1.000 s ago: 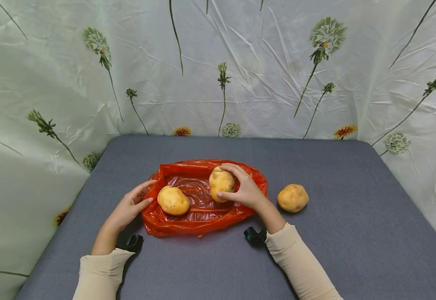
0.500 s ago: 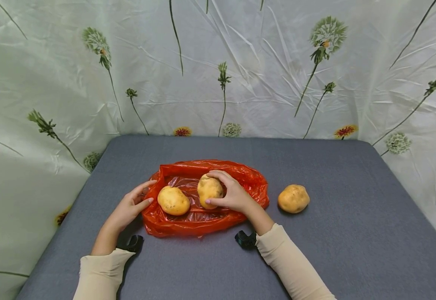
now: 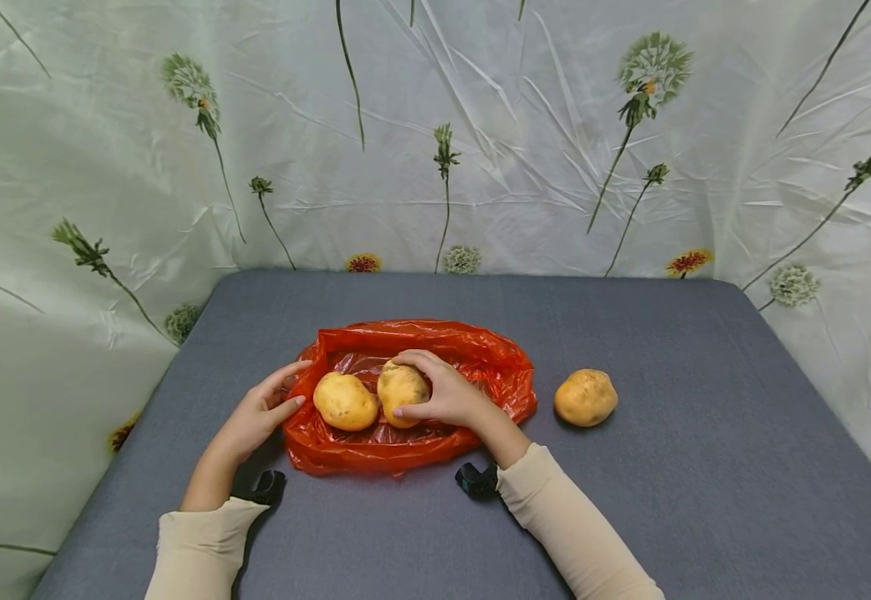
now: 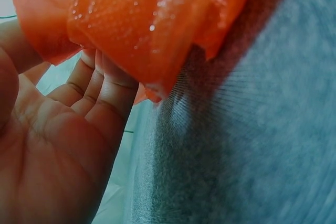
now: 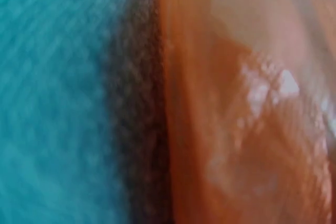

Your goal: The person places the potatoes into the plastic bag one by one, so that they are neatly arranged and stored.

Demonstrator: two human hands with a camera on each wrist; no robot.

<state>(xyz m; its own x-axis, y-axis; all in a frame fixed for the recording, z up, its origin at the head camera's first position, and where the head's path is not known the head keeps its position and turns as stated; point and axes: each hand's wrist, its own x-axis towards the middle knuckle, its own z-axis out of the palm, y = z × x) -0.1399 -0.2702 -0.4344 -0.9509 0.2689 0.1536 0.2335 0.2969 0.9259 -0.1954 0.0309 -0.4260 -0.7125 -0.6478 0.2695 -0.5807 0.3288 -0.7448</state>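
Observation:
A red plastic bag lies spread with its mouth facing up in the head view. Inside, at its left end, rests one yellow potato. My right hand holds a second potato inside the bag, thumb on the near side and fingers over the far side, right beside the first. At the bag's left end, my left hand holds the edge between thumb and fingers. The left wrist view shows these fingers partly hidden behind the bag's plastic. Blurred plastic fills much of the right wrist view.
A third potato lies on the grey cloth-covered table, right of the bag. Black wrist mounts sit below both wrists. Behind the table hangs a pale curtain with printed flowers.
My right hand has carried its potato leftward and a little nearer across the bag, up to the other potato. My left hand, the bag and the third potato stay in place.

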